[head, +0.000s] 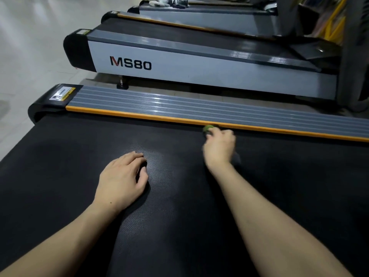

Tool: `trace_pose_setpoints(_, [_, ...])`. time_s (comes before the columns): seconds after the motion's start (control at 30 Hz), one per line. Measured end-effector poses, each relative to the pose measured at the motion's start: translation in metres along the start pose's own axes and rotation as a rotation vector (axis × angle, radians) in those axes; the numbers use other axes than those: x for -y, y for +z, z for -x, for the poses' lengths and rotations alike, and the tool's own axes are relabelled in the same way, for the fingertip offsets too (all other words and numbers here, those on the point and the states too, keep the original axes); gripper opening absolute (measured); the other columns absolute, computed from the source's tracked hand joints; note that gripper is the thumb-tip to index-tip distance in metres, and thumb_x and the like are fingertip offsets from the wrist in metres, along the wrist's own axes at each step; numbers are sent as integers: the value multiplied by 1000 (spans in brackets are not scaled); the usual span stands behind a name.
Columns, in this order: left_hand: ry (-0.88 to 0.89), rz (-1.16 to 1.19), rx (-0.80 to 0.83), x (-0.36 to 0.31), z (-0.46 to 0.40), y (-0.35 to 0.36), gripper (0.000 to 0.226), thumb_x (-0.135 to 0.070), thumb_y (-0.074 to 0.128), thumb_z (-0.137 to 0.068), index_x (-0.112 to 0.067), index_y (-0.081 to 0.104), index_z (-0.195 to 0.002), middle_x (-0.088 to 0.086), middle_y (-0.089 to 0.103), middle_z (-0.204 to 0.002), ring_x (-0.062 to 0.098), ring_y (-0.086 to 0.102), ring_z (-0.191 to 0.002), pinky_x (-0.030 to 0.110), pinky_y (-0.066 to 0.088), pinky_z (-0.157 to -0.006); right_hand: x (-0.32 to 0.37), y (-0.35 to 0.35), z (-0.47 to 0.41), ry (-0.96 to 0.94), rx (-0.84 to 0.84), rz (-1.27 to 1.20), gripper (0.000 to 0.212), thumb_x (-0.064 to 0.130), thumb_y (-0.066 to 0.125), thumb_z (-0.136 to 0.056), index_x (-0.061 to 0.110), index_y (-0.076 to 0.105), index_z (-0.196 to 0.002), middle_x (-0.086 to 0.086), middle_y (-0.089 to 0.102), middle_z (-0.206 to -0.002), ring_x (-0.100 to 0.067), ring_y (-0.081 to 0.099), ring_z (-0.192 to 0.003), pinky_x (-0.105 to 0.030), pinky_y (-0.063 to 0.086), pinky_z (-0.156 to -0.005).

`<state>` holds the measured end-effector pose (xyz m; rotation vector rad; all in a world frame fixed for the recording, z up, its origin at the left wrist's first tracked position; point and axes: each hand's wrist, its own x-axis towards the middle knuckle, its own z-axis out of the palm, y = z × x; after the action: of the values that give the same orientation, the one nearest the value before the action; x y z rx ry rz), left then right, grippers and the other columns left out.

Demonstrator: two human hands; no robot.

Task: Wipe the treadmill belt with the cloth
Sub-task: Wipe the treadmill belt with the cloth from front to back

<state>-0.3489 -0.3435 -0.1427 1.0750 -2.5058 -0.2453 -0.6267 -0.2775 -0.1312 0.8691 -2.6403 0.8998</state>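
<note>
Right hand (pixel 219 145) grips the green cloth (pixel 207 129) at the belt's (pixel 60 166) far edge; left hand (pixel 121 179) rests relaxed. Next: draw the cloth back across.

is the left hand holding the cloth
No, the left hand rests bare on the belt; the right hand grips the green cloth.

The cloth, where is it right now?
Head view, right of centre: the green cloth is bunched in the right hand, against the belt's orange edge strip.
</note>
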Motion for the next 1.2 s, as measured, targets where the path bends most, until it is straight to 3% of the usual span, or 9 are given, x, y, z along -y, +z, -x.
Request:
trace_pose_setpoints(0.1, [-3,-4,-6,0,2,-3,37,-39,44,-92,-23,74,-109,-12,68,-125,10,58,-126,35,49,-101,68,27,35,-263,173,-73,19,25,60,-93,23,70,-109,-12,52,-110,-32,48,-104,-36,44,-88])
trace_pose_setpoints(0.2, [-3,10,-9,0,4,-7,39,-38,43,-91,-24,74,-110,-12,67,-127,9,57,-128,34,49,-101,51,16,25,-471,287,-117,22,26,59,-93,24,70,-112,-12,54,-111,-32,49,-105,-37,46,-90])
trace_pose_setpoints(0.37, [1,-18,-20,2,0,-4,41,-37,42,-87,-20,73,-108,-6,66,-126,17,56,-126,37,46,-104,-76,-33,-17,-134,49,2,26,21,63,-92,22,70,-117,-15,55,-114,-36,52,-110,-37,43,-95])
trace_pose_setpoints(0.5, [-11,-16,5,1,-1,-2,39,-35,44,-87,-19,73,-107,-7,67,-125,16,56,-128,37,46,-106,-41,-13,-3,4,-23,22,23,20,62,-91,19,71,-111,-17,53,-111,-37,50,-104,-39,40,-94])
trace_pose_setpoints(0.7, [2,-26,13,2,0,-5,41,-35,42,-85,-21,72,-109,-8,66,-129,13,54,-130,34,45,-106,106,41,60,-408,250,-169,20,22,61,-92,24,69,-110,-12,53,-110,-34,48,-105,-40,46,-90])
trace_pose_setpoints(0.8, [-4,-11,22,4,2,-6,40,-34,42,-84,-22,72,-109,-10,65,-131,11,53,-132,33,46,-106,66,25,37,-499,271,-166,24,26,61,-90,25,71,-112,-12,56,-111,-34,53,-104,-40,51,-88])
trace_pose_setpoints(0.93, [-3,-16,13,3,-1,-4,38,-33,46,-83,-20,72,-107,-8,66,-128,14,55,-129,35,47,-104,-30,-12,-4,-238,113,-79,25,23,61,-94,25,70,-118,-8,54,-116,-24,50,-108,-16,38,-92])
trace_pose_setpoints(1.1, [8,-17,21,5,-3,-1,37,-32,45,-82,-20,70,-105,-7,66,-125,15,56,-125,34,45,-105,-10,-3,4,-159,56,-10,25,24,61,-94,21,69,-117,-10,57,-113,-32,51,-107,-37,41,-94])
trace_pose_setpoints(1.2, [-4,-14,17,4,-2,-1,35,-32,46,-83,-21,70,-105,-9,65,-126,14,55,-127,34,45,-105,-1,-13,39,-374,125,-122,24,20,68,-88,21,72,-112,-7,61,-104,-30,54,-94,-35,47,-86])
